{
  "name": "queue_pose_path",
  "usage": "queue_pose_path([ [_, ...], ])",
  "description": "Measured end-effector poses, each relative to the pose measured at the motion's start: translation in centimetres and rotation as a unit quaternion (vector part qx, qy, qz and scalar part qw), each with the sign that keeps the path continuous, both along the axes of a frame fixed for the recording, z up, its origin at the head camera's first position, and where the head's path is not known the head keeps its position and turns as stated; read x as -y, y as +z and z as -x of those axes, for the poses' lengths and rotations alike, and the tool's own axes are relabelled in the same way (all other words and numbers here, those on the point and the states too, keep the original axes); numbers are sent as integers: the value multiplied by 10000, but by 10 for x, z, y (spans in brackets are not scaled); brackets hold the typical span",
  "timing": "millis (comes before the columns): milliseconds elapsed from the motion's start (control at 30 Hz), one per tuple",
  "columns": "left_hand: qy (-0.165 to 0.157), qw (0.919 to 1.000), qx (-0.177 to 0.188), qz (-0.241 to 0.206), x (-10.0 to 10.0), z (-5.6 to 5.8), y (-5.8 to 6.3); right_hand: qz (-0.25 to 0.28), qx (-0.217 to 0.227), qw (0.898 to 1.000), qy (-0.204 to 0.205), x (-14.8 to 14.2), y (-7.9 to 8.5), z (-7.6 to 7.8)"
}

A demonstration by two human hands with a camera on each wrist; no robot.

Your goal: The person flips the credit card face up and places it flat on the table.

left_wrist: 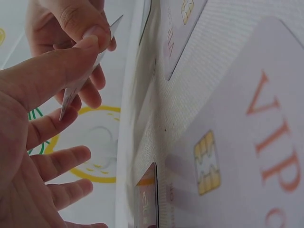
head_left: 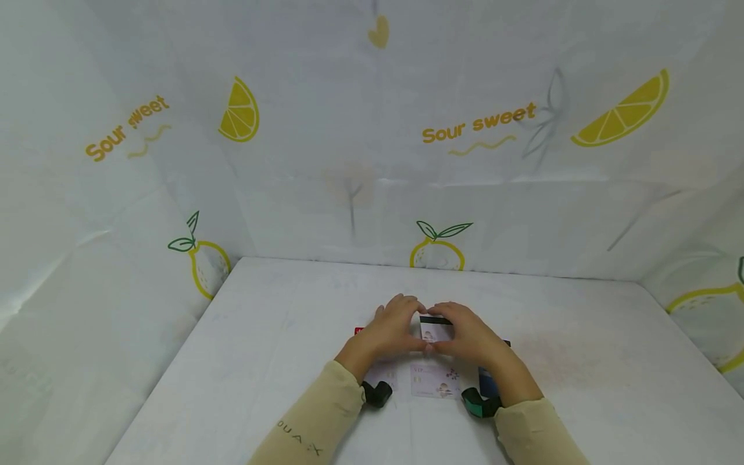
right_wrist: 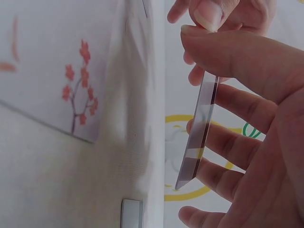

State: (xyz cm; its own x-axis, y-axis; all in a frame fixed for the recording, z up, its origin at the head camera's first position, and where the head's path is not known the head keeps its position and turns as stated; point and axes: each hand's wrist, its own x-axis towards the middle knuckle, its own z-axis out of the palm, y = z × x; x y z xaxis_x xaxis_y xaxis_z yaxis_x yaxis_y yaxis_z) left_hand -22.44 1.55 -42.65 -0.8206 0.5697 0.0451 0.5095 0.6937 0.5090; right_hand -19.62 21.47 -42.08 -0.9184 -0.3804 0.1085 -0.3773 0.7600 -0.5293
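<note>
Both hands hold up one pale plastic card [head_left: 436,332] with a black stripe along its top, just above the table. My left hand [head_left: 394,328] pinches one end between thumb and fingers. At the other end, my right hand [head_left: 472,334] grips it, the two thumbs meeting at the near edge. The right wrist view has the held card [right_wrist: 199,130] nearly edge-on, fingers behind it. Below the hands lies a pinkish VIP card [head_left: 434,381]. Another pale card [left_wrist: 228,156] with a gold chip lies under the left wrist, partly covered in the head view.
A red card [head_left: 358,330] peeks out beside the left hand, and a dark blue card [head_left: 487,383] lies beneath the right wrist. Black wrist cameras hang near the table [head_left: 232,387]. A lemon-printed sheet [head_left: 302,129] encloses the back and sides.
</note>
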Motion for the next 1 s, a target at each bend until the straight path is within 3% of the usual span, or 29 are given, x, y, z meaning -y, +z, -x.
queue_pose_path([
  [367,-12,9999,-100,-24,0,1,0,101,57,9999,-34,-1,1,1],
  [767,38,9999,-109,-26,0,1,0,72,-463,9974,-538,-2,2,-1],
  [1000,9,9999,-136,-39,-1,1,1,314,-231,9978,-542,-2,6,-2],
])
